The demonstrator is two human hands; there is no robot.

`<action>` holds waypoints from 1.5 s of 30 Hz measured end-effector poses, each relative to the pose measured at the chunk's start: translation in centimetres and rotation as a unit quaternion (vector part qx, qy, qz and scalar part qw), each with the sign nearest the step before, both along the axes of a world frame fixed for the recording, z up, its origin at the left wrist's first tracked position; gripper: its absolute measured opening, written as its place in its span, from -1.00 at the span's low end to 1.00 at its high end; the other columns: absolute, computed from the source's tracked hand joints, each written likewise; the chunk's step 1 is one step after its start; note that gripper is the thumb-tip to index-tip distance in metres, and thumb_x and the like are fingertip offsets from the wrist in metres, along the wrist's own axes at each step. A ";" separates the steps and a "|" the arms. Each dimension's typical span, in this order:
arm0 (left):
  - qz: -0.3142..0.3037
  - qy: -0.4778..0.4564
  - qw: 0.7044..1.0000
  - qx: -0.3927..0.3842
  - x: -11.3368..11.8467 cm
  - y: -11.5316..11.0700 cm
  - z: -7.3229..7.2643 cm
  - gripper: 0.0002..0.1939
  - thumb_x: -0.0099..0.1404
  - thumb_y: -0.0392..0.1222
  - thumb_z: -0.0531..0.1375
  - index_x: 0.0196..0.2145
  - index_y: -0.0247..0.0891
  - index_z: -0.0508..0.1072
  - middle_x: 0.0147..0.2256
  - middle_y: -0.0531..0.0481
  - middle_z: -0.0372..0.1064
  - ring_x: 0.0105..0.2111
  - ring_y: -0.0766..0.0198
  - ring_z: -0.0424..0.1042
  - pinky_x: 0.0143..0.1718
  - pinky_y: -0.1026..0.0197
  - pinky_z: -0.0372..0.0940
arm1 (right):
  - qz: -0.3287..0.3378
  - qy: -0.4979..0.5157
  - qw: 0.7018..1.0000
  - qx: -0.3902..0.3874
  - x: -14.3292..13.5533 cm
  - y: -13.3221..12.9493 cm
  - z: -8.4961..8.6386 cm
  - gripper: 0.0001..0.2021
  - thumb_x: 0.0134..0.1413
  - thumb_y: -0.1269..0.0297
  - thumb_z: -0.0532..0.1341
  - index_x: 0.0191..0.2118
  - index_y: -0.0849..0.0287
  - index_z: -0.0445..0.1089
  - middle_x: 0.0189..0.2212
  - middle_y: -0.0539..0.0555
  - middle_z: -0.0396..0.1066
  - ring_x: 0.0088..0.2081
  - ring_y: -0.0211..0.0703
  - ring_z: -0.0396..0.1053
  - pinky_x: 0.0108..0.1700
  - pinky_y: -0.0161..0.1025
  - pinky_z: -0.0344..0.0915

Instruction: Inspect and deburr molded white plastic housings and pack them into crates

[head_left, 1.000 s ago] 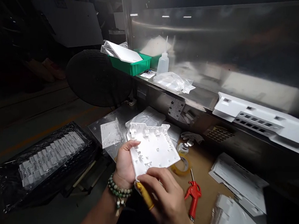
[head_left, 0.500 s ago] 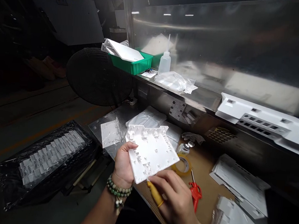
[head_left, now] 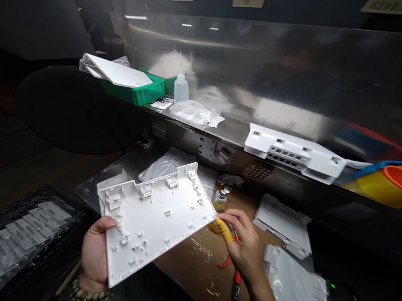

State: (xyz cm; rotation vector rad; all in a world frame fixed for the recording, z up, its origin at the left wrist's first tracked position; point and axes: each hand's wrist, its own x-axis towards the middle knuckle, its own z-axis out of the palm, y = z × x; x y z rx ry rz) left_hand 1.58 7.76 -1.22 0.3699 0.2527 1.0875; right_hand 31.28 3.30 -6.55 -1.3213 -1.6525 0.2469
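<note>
My left hand (head_left: pixel 97 249), with a green bead bracelet (head_left: pixel 92 295) at the wrist, grips the left end of a white plastic housing (head_left: pixel 156 230). The housing is tilted, its inner side with clips and posts facing me. At its right corner, my right hand (head_left: pixel 242 242) pinches the edge between thumb and fingers. A yellow cover (head_left: pixel 224 230) wraps the right thumb. Partly hidden behind this hand is a red air blow gun (head_left: pixel 225 263); its red and black hose fitting (head_left: pixel 236 288) lies below on the brown bench surface (head_left: pixel 191 270).
White parts lie in a black-lined crate (head_left: pixel 37 193) at left. On the shelf are a green bin (head_left: pixel 132 94), a squeeze bottle (head_left: pixel 181 89), a white panel (head_left: pixel 291 153) and a yellow tape roll (head_left: pixel 389 186). A bagged part (head_left: pixel 291 287) and a small dispenser (head_left: pixel 221 197) occupy the bench.
My view has turned to the right. The housing is closer and larger in view, and my right hand has moved along its edge from the lower side to the right corner.
</note>
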 end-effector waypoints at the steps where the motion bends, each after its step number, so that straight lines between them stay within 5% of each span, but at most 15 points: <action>1: -0.009 -0.003 1.000 0.002 0.0 0.0 -0.1 -0.26 0.13 -0.30 0.03 0.29 -0.01 0.31 0.20 0.00 0.43 0.29 -0.10 0.26 0.36 -0.28 -0.02 | -0.002 -0.007 1.000 0.003 -0.2 0.1 0.0 -0.79 0.26 0.46 0.18 -0.11 0.07 0.52 -0.19 0.10 0.44 -0.15 -0.12 0.45 -0.14 -0.22 0.39; 8: -0.005 -0.029 0.999 -0.013 0.0 -0.1 -1.0 -0.23 0.10 -0.23 0.03 0.30 -0.07 0.31 0.20 -0.01 0.43 0.33 -0.10 0.19 0.37 -0.28 -0.07 | 0.003 -0.017 1.000 0.019 0.5 -0.7 -1.1 -0.65 0.18 0.55 0.12 -0.03 0.05 0.49 -0.12 0.12 0.44 -0.09 -0.08 0.44 -0.09 -0.18 0.40; 13: 0.006 -0.011 1.000 -0.028 -0.4 -0.5 -0.9 -0.19 0.06 -0.24 0.04 0.32 -0.07 0.30 0.14 -0.01 0.49 0.31 -0.13 0.22 0.36 -0.31 -0.02 | -0.013 -0.021 1.000 -0.005 1.8 1.0 -2.4 -0.71 0.17 0.53 0.14 -0.12 0.07 0.53 -0.20 0.10 0.46 -0.18 -0.08 0.46 -0.18 -0.17 0.40; 19: -0.002 0.045 0.998 -0.049 -0.3 -1.6 -1.2 -0.17 -0.02 -0.29 0.10 0.27 -0.03 0.38 0.06 0.03 0.56 0.26 -0.19 0.29 0.33 -0.30 0.09 | -0.044 0.105 0.993 0.026 0.1 3.5 2.4 -0.73 0.17 0.49 0.16 -0.14 0.07 0.54 -0.17 0.10 0.44 -0.15 -0.10 0.43 -0.16 -0.19 0.37; 22: -0.024 0.048 0.997 -0.063 0.1 -2.4 -1.5 -0.16 -0.05 -0.29 0.12 0.26 -0.07 0.39 0.05 0.00 0.56 0.24 -0.22 0.31 0.32 -0.33 0.10 | -0.022 0.104 0.993 0.040 -1.2 4.8 3.5 -0.79 0.22 0.43 0.17 -0.16 0.09 0.54 -0.20 0.10 0.45 -0.18 -0.12 0.42 -0.17 -0.20 0.36; 29: -0.051 0.049 0.996 -0.056 0.0 -3.2 -1.7 -0.17 -0.05 -0.34 0.11 0.26 -0.16 0.39 0.03 -0.11 0.57 0.18 -0.26 0.39 0.27 -0.37 0.16 | -0.035 0.106 0.994 0.003 -1.2 5.3 0.9 -0.79 0.20 0.40 0.15 -0.17 0.12 0.54 -0.19 0.12 0.46 -0.20 -0.11 0.42 -0.23 -0.21 0.34; 34: 0.010 0.101 0.991 -0.082 0.8 -3.6 -2.1 -0.19 -0.07 -0.38 0.15 0.21 -0.16 0.43 0.01 -0.13 0.58 0.12 -0.22 0.45 0.23 -0.28 0.24 | -0.054 0.064 0.995 -0.061 -0.2 5.5 -1.7 -0.82 0.15 0.37 0.18 -0.23 0.12 0.54 -0.22 0.11 0.49 -0.21 -0.06 0.44 -0.22 -0.18 0.32; 39: 0.090 0.269 0.953 -0.107 3.3 -4.3 -3.4 -0.29 0.00 -0.45 0.21 0.12 0.00 0.48 0.12 0.02 0.49 0.20 -0.08 0.36 0.31 -0.12 0.12 | -0.031 0.117 0.992 -0.047 -2.5 3.5 -0.9 -0.83 0.18 0.41 0.19 -0.19 0.11 0.52 -0.19 0.12 0.46 -0.18 -0.07 0.43 -0.22 -0.20 0.34; 42: 0.134 0.395 0.908 -0.034 5.0 -4.4 -4.2 -0.41 0.00 -0.44 0.20 -0.01 -0.05 0.57 0.24 0.04 0.34 0.33 -0.06 0.14 0.41 -0.04 -0.14 | 0.037 0.141 0.989 -0.017 -5.9 1.0 1.2 -0.80 0.21 0.46 0.19 -0.13 0.08 0.50 -0.20 0.10 0.44 -0.15 -0.09 0.43 -0.16 -0.21 0.37; 45: 0.155 0.463 0.871 0.056 6.1 -4.4 -5.1 -0.46 0.03 -0.41 0.17 -0.04 -0.07 0.59 0.26 -0.03 0.26 0.37 -0.05 0.02 0.40 -0.03 -0.15 | 0.067 0.128 0.989 0.034 -8.4 -0.4 2.1 -0.74 0.20 0.50 0.20 -0.06 0.07 0.48 -0.21 0.09 0.42 -0.18 -0.13 0.43 -0.19 -0.24 0.38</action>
